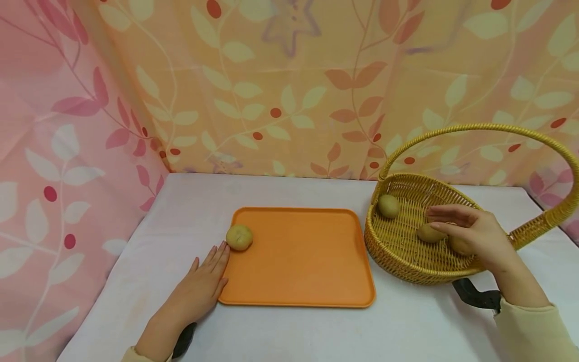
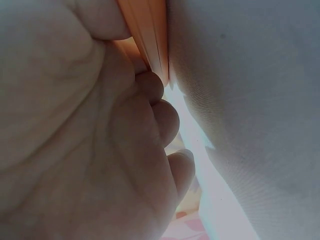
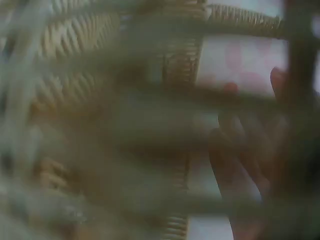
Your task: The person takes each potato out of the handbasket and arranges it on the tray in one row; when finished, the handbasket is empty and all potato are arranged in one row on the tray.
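So my left hand (image 1: 196, 289) is lying along the left edge of the orange tray (image 1: 300, 259), fingers out straight, gripping nothing. One potato (image 1: 239, 237) sits by the tray's left rim, toward the far corner, right at my fingertips — can't tell if I'm actually touching it or just beside it. From the left wrist you mostly get my palm and the tray's edge.

My right hand (image 1: 479, 236) is over the wicker basket (image 1: 393, 256), under its tall handle (image 1: 479, 126), fingers reaching out loosely and thumb held apart, nothing in my grasp. There's a potato (image 1: 429, 234) just below those fingers, another (image 1: 461, 246) partly hidden by my hand, and a third (image 1: 388, 206) against the basket's left wall. The right wrist view is mostly blurry wicker. Everything's on a white cloth (image 1: 316, 334) — flowery curtain (image 1: 271, 90) behind.
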Demonstrator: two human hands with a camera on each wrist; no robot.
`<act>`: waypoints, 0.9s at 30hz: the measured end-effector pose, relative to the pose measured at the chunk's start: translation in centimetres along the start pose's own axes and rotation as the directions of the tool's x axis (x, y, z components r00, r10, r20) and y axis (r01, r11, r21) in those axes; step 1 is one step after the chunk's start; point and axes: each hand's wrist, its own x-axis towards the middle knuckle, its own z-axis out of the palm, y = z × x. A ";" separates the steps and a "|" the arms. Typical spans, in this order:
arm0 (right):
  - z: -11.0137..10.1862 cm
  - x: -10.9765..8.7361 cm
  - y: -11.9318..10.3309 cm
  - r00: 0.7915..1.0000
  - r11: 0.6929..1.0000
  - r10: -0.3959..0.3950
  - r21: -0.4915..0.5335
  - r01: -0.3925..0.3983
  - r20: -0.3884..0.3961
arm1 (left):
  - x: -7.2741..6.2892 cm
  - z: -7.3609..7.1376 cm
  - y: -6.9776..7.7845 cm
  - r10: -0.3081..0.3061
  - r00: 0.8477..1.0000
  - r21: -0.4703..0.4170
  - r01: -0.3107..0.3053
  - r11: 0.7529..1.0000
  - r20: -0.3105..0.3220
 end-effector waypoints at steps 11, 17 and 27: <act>-1.2 0.4 2.2 1.000 1.000 0.029 0.002 -0.029 0.005 | 0.0 0.0 -0.1 -0.002 1.000 -0.002 0.002 1.000 0.000; -1.5 0.5 2.8 0.999 0.998 0.048 0.037 -0.049 0.025 | 0.0 -0.1 -0.1 0.003 1.000 0.008 -0.003 1.000 -0.005; -1.8 0.9 3.4 0.984 0.989 0.145 0.002 -0.146 0.106 | 0.0 0.0 0.0 -0.001 1.000 0.012 0.001 1.000 -0.005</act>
